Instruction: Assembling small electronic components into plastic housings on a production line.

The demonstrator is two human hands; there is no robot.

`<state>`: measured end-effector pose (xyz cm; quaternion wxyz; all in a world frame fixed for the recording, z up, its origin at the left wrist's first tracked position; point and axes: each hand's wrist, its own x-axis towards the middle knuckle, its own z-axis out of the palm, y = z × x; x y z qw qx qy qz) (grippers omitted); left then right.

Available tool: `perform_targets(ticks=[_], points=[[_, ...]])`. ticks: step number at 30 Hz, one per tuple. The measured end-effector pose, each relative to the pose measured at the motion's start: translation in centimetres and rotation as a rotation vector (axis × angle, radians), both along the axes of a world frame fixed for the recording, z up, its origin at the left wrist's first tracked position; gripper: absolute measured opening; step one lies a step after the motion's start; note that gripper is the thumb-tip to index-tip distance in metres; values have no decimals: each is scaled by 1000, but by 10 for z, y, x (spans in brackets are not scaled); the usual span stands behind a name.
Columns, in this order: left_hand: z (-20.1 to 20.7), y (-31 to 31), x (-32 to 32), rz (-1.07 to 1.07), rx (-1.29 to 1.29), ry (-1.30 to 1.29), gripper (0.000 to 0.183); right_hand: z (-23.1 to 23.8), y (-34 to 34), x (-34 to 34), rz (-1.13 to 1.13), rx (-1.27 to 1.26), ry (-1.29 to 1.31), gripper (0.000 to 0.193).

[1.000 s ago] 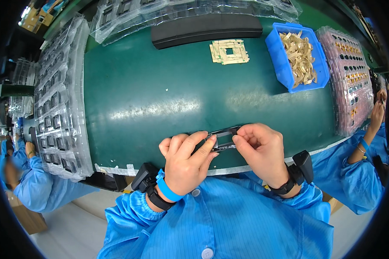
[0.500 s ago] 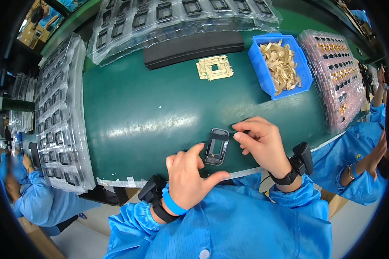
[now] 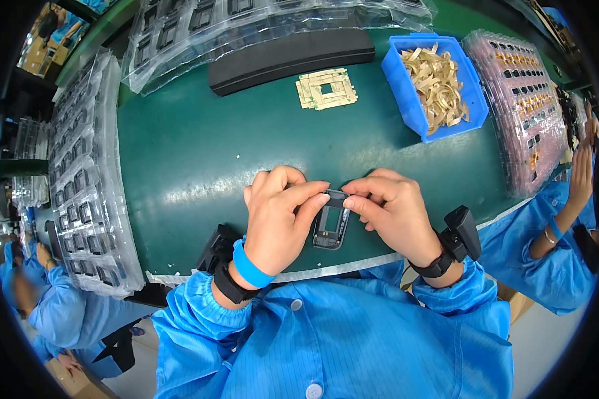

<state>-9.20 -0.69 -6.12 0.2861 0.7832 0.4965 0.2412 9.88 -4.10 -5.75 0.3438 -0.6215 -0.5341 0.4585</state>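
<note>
Left hand (image 3: 279,211): thumb and forefinger pinch the upper left corner of a black plastic housing frame (image 3: 329,238).
Right hand (image 3: 393,206): fingertips meet its upper right corner; whether they grip cannot be told.
Housing frame: near the green work mat's (image 3: 199,133) front edge, between both hands.

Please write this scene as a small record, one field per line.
Left hand: pinches upper left corner of black frame
Right hand: pinches the frame's upper right corner
Beyond hands: flat pale pieces around a square hole
Blue bin: tan strips inside
Far side: long black block
Left side: clear trays
Right side: pinkish trays
</note>
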Motion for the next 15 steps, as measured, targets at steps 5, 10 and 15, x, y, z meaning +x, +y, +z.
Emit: perform_targets(ticks=[5, 10, 15], points=[[-2, 2, 4, 12, 24, -10, 16, 0, 2, -7, -18, 98, -121, 11], [-1, -1, 9, 8, 115, 18, 12, -2, -1, -14, -54, 203, -210, 6], [-5, -7, 12, 22, 245, 53, 17, -6, 1, -16, -68, 260, -264, 7]])
